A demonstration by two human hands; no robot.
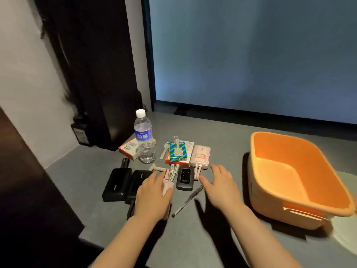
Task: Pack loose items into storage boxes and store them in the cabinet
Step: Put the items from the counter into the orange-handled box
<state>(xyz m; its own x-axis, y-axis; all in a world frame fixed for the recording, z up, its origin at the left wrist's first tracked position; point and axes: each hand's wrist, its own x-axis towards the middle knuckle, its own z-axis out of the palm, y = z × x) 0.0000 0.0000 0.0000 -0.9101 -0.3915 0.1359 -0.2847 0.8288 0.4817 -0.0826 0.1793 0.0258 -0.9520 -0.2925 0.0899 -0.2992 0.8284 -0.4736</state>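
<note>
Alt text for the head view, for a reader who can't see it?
Two bare hands, left hand and right hand, reach over small items on a grey table: a water bottle, black devices, a pen. An empty orange storage box sits to the right.

Two bare forearms showed in the head view, with no sleeves visible up to the bottom edge of the picture. The left hand (152, 192) and the right hand (220, 185) wore no gloves, rings, watch or bracelet. The wrists were uncovered. The fingernails were too blurred to judge.
</note>
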